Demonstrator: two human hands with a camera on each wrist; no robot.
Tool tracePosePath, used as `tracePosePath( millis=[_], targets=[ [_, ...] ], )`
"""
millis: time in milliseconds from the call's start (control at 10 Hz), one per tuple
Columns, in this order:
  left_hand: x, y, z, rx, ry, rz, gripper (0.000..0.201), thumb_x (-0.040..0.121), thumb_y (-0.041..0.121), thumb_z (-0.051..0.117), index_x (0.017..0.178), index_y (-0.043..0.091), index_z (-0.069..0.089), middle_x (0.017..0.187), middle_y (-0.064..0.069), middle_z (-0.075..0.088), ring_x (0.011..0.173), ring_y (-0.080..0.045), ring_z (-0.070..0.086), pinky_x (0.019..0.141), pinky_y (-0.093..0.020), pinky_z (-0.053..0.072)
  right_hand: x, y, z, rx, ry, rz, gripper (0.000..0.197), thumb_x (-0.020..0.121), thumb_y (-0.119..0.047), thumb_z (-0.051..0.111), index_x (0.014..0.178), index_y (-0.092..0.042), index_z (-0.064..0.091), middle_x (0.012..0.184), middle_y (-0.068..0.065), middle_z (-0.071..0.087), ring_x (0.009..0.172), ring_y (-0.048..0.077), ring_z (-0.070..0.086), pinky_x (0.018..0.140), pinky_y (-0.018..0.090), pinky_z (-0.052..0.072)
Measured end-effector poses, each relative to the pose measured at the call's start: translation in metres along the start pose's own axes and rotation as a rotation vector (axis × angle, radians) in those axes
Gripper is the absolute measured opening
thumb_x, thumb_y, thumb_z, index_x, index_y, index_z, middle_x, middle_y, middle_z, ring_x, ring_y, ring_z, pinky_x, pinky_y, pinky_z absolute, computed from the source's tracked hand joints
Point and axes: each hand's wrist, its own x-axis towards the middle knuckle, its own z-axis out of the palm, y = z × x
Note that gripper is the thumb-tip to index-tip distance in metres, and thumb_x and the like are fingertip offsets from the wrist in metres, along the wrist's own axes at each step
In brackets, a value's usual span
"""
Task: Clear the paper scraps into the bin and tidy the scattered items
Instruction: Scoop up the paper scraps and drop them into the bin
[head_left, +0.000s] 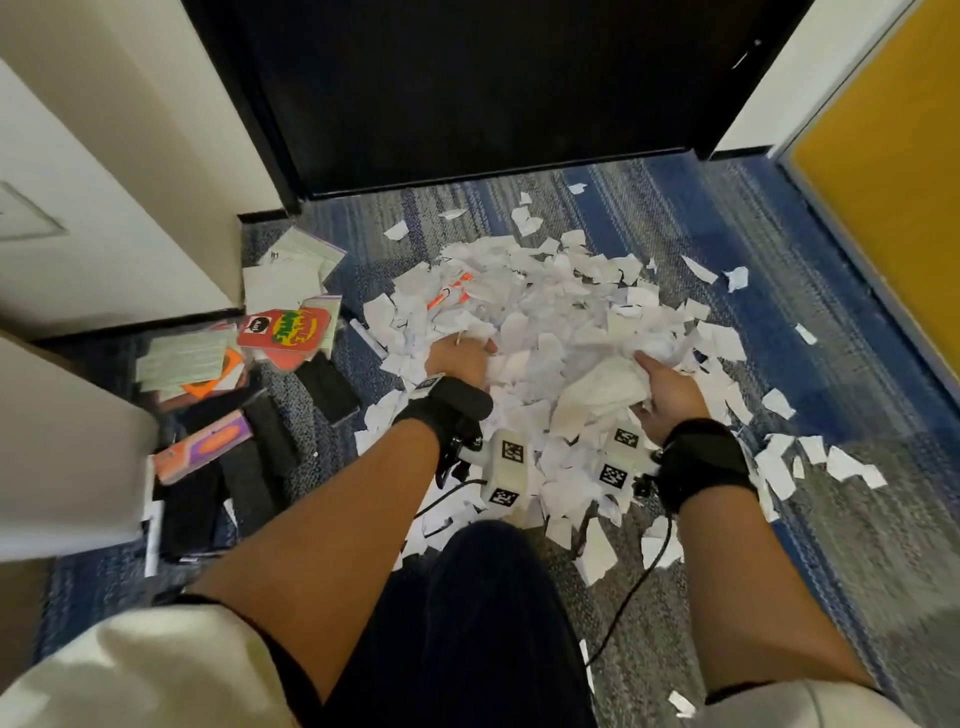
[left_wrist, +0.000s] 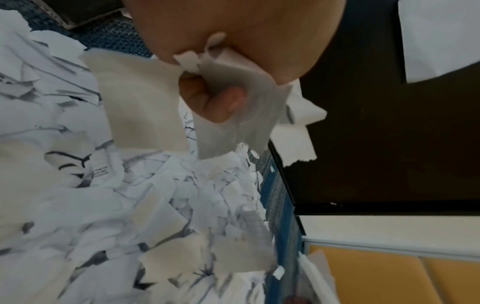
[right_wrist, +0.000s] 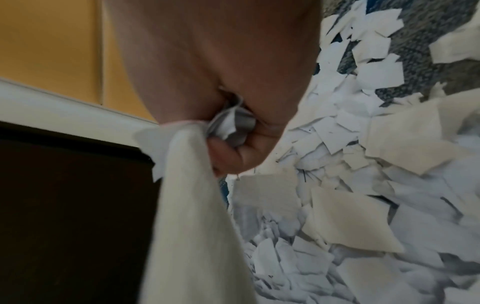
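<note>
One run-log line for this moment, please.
left hand: grips torn white paper scraps | right hand: grips scraps | bin: unseen

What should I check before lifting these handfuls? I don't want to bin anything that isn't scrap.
1. Left hand grips paper scraps: ok.
2. Right hand grips scraps: ok.
3. Orange markers lie in the scrap pile, apart from both hands: ok.
4. Other items hidden under the pile: cannot tell.
5. Bin within sight: not ok, no view shows one.
6. Cards and packets lie left of the pile, clear of both grips: ok.
</note>
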Motion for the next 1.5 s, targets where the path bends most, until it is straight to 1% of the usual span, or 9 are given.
tracePosePath(
  millis=[100, 200, 300, 400, 700, 800, 900, 1200, 1500],
  targets=[
    [-0.016, 0.010, -0.019, 0.112, -0.042, 0.024, 0.038, 0.074, 0.020, 0.073, 0.111, 0.021, 0.067, 0.129, -0.012, 0.059, 0.115, -0.031, 0.057, 0.096, -0.037, 0.048, -0.021, -0.010, 0.005, -0.036, -0.038, -0.008, 0.043, 0.094, -0.029, 0.062, 0.128, -0.003, 0.057, 0.130, 0.017, 0.061, 0.082, 0.020, 0.061, 0.069, 0.029, 0.050],
    [-0.024, 0.015, -0.054, 0.090, 0.018, 0.119, 0.045, 0.089, 0.013, 0.064, 0.133, 0.013, 0.055, 0.136, -0.014, 0.055, 0.113, -0.027, 0.056, 0.087, -0.030, 0.045, -0.047, -0.026, 0.019, -0.026, -0.079, -0.060, 0.043, 0.095, -0.028, 0.062, 0.129, -0.002, 0.057, 0.131, 0.016, 0.061, 0.093, 0.023, 0.064, 0.064, 0.027, 0.051],
    [-0.044, 0.017, -0.098, -0.018, 0.112, 0.172, 0.036, 0.087, 0.008, 0.064, 0.123, 0.015, 0.062, 0.113, -0.011, 0.066, 0.106, -0.029, 0.061, 0.083, -0.032, 0.053, -0.084, -0.045, 0.051, 0.026, -0.157, -0.126, 0.041, 0.096, -0.024, 0.060, 0.129, 0.000, 0.056, 0.127, 0.015, 0.062, 0.085, 0.018, 0.064, 0.063, 0.026, 0.052],
    [-0.061, 0.013, -0.166, -0.583, 0.135, 0.085, 0.016, 0.095, 0.015, 0.049, 0.085, 0.027, 0.052, 0.061, 0.008, 0.064, 0.069, -0.011, 0.064, 0.050, -0.015, 0.051, -0.132, -0.062, 0.105, 0.060, -0.284, -0.189, 0.041, 0.097, -0.023, 0.058, 0.130, 0.001, 0.055, 0.125, 0.017, 0.062, 0.088, 0.019, 0.064, 0.065, 0.026, 0.053],
    [-0.107, -0.028, -0.396, -0.630, 0.557, 0.262, 0.043, 0.068, 0.022, 0.052, 0.100, -0.002, 0.068, 0.066, 0.002, 0.057, 0.077, -0.022, 0.056, 0.074, -0.034, 0.053, -0.292, -0.052, 0.309, 0.124, -0.661, -0.153, 0.024, 0.091, -0.016, 0.068, 0.114, -0.011, 0.063, 0.094, 0.007, 0.073, 0.078, 0.016, 0.070, 0.075, 0.033, 0.057],
    [-0.114, -0.048, -0.453, -0.670, 0.658, 0.262, 0.026, 0.072, 0.009, 0.055, 0.087, 0.008, 0.076, 0.075, -0.005, 0.066, 0.070, -0.026, 0.058, 0.054, -0.023, 0.047, -0.328, -0.036, 0.369, 0.083, -0.734, -0.148, 0.032, 0.089, -0.015, 0.069, 0.120, -0.009, 0.061, 0.102, 0.009, 0.071, 0.085, 0.019, 0.069, 0.072, 0.031, 0.058],
    [-0.096, -0.079, -0.494, -0.676, 0.680, 0.233, 0.023, 0.064, 0.019, 0.054, 0.067, 0.026, 0.076, 0.079, -0.004, 0.069, 0.076, -0.030, 0.064, 0.069, -0.037, 0.053, -0.351, -0.022, 0.419, 0.020, -0.755, -0.158, 0.035, 0.090, -0.015, 0.070, 0.123, -0.010, 0.059, 0.106, 0.010, 0.069, 0.076, 0.016, 0.066, 0.050, 0.022, 0.051],
    [-0.079, -0.133, -0.522, -0.340, 0.646, 0.207, 0.039, 0.092, 0.042, 0.059, 0.116, 0.011, 0.062, 0.106, -0.005, 0.066, 0.092, -0.025, 0.062, 0.075, -0.024, 0.042, -0.339, 0.028, 0.526, -0.272, -0.615, -0.424, 0.015, 0.078, -0.025, 0.075, 0.086, -0.020, 0.064, 0.100, 0.010, 0.072, 0.094, 0.031, 0.069, 0.088, 0.053, 0.056],
    [-0.075, -0.134, -0.521, 0.038, 0.635, 0.194, 0.057, 0.103, 0.047, 0.025, 0.115, 0.009, 0.067, 0.119, -0.017, 0.056, 0.112, -0.033, 0.052, 0.101, -0.036, 0.039, -0.363, 0.034, 0.539, -0.824, -0.801, -0.905, 0.056, 0.078, -0.015, 0.078, 0.127, -0.012, 0.051, 0.117, 0.004, 0.062, 0.100, 0.019, 0.057, 0.081, 0.021, 0.039]
  ],
)
